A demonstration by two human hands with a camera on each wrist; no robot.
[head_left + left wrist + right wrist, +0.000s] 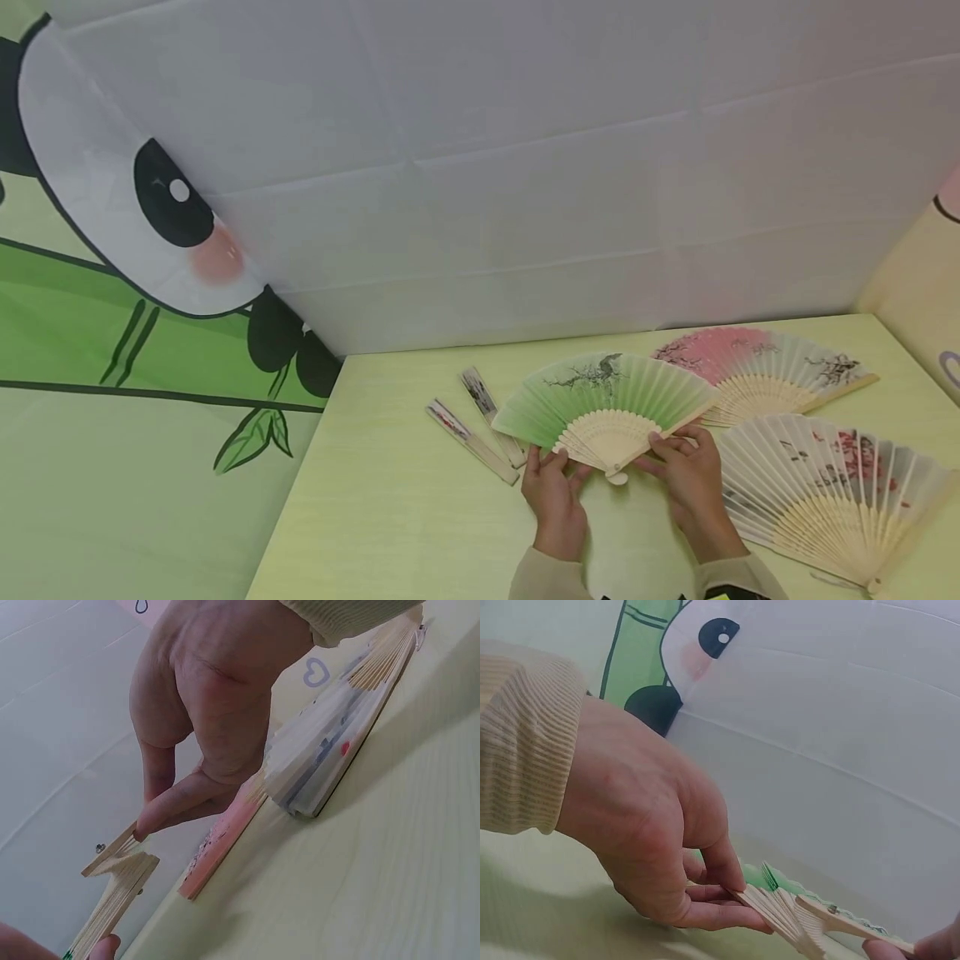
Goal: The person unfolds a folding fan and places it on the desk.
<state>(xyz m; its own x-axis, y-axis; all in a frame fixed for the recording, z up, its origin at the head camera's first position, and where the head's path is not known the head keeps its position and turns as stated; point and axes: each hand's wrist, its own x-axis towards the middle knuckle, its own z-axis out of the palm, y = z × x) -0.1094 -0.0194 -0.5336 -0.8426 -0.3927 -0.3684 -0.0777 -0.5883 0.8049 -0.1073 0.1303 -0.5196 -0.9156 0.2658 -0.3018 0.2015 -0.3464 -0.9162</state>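
A green folding fan with a dark branch-and-bird print is spread open above the table, its pivot toward the person. My left hand pinches the fan's left outer ribs between thumb and fingers. On the other side, my right hand pinches the right guard stick near the pivot. The left wrist view shows the bamboo ribs edge-on, with a small metal pin by the pivot. From the right wrist view, the left thumb and fingers hold the ribs, and part of the green leaf shows behind.
Two folded fans, one nearer and one farther, lie left of the green fan. A spread pink-and-white fan lies behind on the right. Nearer is a spread white fan with red flowers. A pale cloth wall borders the table.
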